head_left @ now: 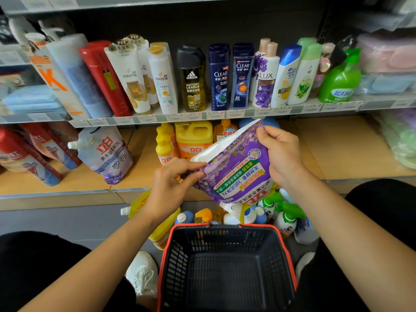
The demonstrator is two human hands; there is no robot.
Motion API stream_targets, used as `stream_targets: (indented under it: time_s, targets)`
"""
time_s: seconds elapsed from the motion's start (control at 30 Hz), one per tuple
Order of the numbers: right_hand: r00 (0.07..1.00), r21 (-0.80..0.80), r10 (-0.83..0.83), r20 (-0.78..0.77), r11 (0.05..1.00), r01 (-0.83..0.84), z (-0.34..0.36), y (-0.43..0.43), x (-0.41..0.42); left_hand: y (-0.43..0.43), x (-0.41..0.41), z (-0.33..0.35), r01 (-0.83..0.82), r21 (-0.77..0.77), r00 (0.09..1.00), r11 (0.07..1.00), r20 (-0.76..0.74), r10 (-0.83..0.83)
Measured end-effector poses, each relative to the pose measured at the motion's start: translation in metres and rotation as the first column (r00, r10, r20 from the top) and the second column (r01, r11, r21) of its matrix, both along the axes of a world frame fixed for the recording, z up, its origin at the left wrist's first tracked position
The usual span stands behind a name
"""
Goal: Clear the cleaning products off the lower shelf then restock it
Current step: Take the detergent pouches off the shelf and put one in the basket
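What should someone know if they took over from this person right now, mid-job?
Left hand pinches the purple pouch at its side; right hand grips its upper edge. The pouch is held upside down in front of the lower shelf.
On the floor, between the basket and the shelf: a cluster of bottles and a yellow pouch.
On the lower shelf: yellow bottles in the middle, a lavender pouch and red packs at the left.
Done, it seems: part of the shelf cleared. Left: the rest of the clearing, then the restock.
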State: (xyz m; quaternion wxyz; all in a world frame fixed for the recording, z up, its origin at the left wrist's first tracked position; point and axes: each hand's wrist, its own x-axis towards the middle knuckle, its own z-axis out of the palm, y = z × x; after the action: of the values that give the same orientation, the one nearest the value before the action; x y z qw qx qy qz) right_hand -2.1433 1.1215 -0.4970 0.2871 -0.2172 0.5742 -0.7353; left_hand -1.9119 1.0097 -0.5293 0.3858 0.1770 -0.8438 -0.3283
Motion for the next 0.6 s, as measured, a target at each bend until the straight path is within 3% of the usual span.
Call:
stream_targets:
  time_s: [0.13,0.2,0.27,0.37,0.6]
  targets:
    - [0.999,-0.018,0.002,0.052,1.0,-0.001,0.004,0.001,0.0,-0.001,0.001,-0.001,-0.151,0.025,0.979,0.988,-0.137,0.153]
    - [0.997,-0.04,0.007,0.082,0.999,-0.004,0.006,0.001,-0.001,-0.004,0.002,-0.004,-0.135,0.254,0.973,0.958,-0.146,0.176]
    - [0.994,-0.068,0.015,0.108,0.998,-0.008,0.008,0.001,-0.001,-0.005,0.001,-0.011,-0.042,0.49,0.99,0.871,-0.095,0.101]
    - [0.989,-0.096,0.034,0.144,0.995,-0.02,0.009,0.0,-0.002,-0.003,-0.003,-0.021,-0.002,0.509,0.999,0.861,-0.042,0.028]
    - [0.998,-0.039,-0.001,0.064,0.999,0.004,0.0,0.0,-0.012,-0.005,-0.011,-0.005,-0.075,0.451,0.985,0.889,-0.106,0.137]
